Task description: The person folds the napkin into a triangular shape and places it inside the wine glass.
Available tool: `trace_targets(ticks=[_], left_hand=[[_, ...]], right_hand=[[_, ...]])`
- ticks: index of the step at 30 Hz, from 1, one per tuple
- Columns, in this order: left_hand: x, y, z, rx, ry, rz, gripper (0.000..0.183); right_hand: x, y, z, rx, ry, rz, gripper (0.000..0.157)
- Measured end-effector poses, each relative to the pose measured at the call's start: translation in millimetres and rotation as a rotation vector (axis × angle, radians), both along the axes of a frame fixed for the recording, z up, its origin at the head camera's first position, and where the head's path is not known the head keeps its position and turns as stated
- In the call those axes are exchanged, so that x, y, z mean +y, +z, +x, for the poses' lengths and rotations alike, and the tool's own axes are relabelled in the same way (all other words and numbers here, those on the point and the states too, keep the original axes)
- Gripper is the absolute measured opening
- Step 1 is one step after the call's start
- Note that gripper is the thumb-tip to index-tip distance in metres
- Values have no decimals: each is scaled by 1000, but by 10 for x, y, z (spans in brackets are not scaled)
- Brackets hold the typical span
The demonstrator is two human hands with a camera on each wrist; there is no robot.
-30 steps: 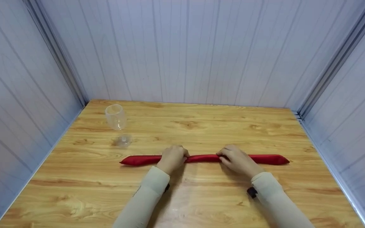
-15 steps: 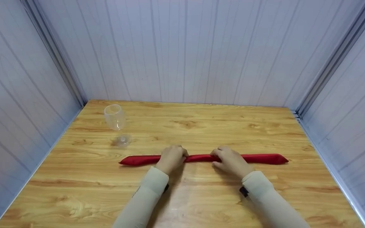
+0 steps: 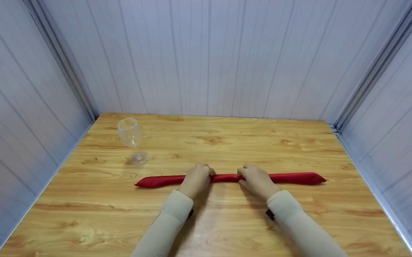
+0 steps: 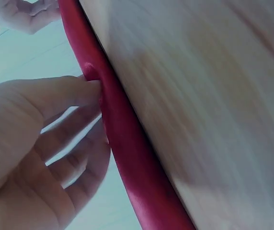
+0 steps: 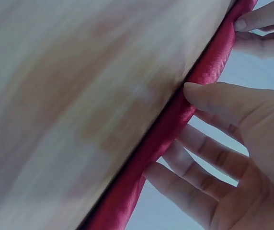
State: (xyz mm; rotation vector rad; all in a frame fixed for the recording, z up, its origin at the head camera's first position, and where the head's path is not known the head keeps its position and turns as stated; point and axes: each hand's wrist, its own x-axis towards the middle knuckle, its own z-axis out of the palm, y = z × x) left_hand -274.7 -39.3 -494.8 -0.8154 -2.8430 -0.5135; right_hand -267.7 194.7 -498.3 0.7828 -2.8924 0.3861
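A red satiny cloth (image 3: 295, 178), rolled into a long strip with pointed ends, lies crosswise on the wooden table (image 3: 206, 221). Just left of its middle, my left hand (image 3: 195, 180) pinches the strip; in the left wrist view the thumb presses the red cloth (image 4: 127, 139) while the fingers bend behind it. My right hand (image 3: 257, 181) holds the roll a short way to the right. Seen from the right wrist, its thumb lies on the red cloth (image 5: 175, 115) and its fingers reach the other side. Both palms are hidden in the head view.
A clear stemmed glass (image 3: 130, 137) stands upright at the back left of the table, beyond the cloth's left end. Pale panelled walls (image 3: 206, 57) close in the back and both sides.
My right hand has slid left along the cloth, closer to my left hand, and holds it there. The left hand has barely shifted, and the glass stays put.
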Motion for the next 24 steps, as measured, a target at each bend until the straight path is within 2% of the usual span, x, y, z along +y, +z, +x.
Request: trace_targets(ticks=[4,7,10,13,15,20,24], left_hand=[[72,-2,-3,-57,-36,15,33],[142,2,-3,-76,-53,-21,25],[217,14,7,-98,-28,-71,25],[300,27,27,-108,31,-137,27],[366,35,40,-75,61,-199,26],[523,38,64,64,124,-375,23],[587,23,61,92,151,-386,13]], right_hand=[[-1,-17,3,14,5,6,12],[-6,-20,3,29,4,7,13],[-16,-16,-4,30,-1,4,14],[-22,-21,-15,16,-9,8,14],[-20,-21,-19,13,-17,11,14],[-11,-15,-30,-4,-28,8,15],[-9,-11,-26,-2,-27,17,15]])
